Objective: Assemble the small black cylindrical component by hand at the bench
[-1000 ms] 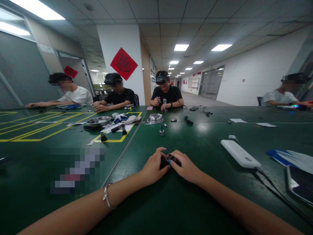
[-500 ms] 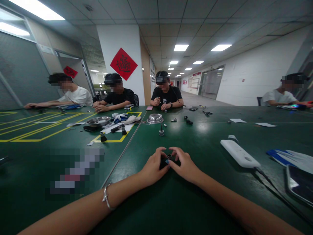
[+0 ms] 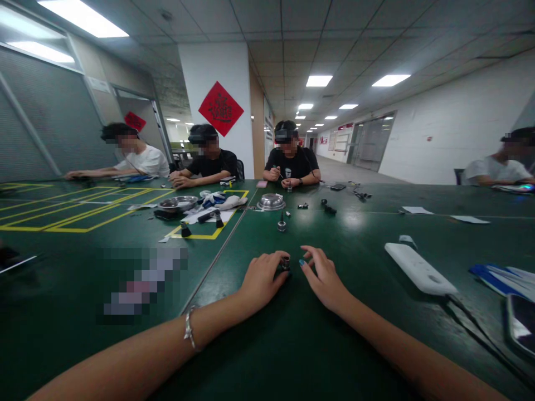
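Green table (image 3: 284, 345) fills the lower view. Co-worker opposite (image 3: 307, 162) sits at the far edge; others sit to both sides, all well apart from the wearer's hands.

Left hand (image 3: 262, 277) is curled, thumb and fingertips around a small dark cylinder (image 3: 286, 262); looks pinched, firmness can't be told. Right hand (image 3: 324, 278) has fingers loosely spread and bent, holding nothing, apart from the part.

White device (image 3: 418, 267) lies right of the right hand; its cable (image 3: 480, 328) runs along the right forearm's outer side, could snag on a wide swing. Blue-and-white glove (image 3: 504, 280) and phone (image 3: 522, 326) lie further right, out of the way. Pixelated object (image 3: 144, 281) lies left of the left forearm. Steel dish (image 3: 178, 209) and round metal lid (image 3: 271, 203) sit further off. Black brush (image 3: 185, 230) stands left of the table seam.

Dark-tipped metal piece (image 3: 281, 225) stands upright beyond the hands, separate.

Progress: cylinder is at the left fingertips, upright, between the hands but nearer the left; not visibly joined to that piece. Finer work on it too small to judge.
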A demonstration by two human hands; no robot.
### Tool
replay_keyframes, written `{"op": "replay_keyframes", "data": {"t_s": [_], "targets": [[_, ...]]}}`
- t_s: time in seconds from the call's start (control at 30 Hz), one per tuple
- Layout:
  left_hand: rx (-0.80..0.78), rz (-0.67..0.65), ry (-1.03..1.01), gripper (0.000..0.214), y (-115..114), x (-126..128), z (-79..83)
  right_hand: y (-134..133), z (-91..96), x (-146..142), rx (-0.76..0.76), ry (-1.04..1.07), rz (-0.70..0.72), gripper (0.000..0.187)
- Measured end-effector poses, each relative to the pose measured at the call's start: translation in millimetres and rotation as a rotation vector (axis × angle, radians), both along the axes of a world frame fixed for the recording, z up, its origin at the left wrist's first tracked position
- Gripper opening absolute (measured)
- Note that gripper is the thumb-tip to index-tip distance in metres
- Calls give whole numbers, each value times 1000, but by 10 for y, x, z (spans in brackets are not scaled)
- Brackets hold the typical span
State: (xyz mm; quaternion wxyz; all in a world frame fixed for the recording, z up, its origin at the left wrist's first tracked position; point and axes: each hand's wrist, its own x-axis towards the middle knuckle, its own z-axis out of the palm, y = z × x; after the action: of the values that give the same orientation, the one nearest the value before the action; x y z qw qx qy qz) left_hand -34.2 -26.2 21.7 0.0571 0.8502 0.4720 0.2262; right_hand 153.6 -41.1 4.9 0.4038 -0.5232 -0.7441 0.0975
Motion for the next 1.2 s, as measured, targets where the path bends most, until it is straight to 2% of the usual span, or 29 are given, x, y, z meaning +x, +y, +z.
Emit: {"op": "replay_keyframes", "data": {"t_s": [0.13, 0.3, 0.43, 0.63, 0.83, 1.07, 1.13, 1.2], "targets": [[28, 197, 113, 32, 244, -142, 52, -10, 1, 6, -29, -24, 20, 36], [88, 510, 272, 32, 649, -412, 149, -3, -23, 19, -56, -25, 45, 35], [80, 661, 377, 40, 887, -723, 223, 9, -48, 28, -61, -41, 49, 36], [69, 775, 412, 36, 1070, -1118, 223, -9, -42, 43, -100, -70, 76, 36], [92, 877, 401, 48, 1181, -1250, 118, -16, -40, 37, -137, -98, 94, 35], [293, 766, 384, 52, 1336, -1146, 104, 11, -94, 43, -99, -105, 69, 28], [319, 786, 355, 53, 1402, -1046, 37, 6, -93, 47, -93, -101, 67, 28], [307, 868, 287, 56, 1470, -934, -55, -1, -80, 47, -91, -96, 58, 27]]}}
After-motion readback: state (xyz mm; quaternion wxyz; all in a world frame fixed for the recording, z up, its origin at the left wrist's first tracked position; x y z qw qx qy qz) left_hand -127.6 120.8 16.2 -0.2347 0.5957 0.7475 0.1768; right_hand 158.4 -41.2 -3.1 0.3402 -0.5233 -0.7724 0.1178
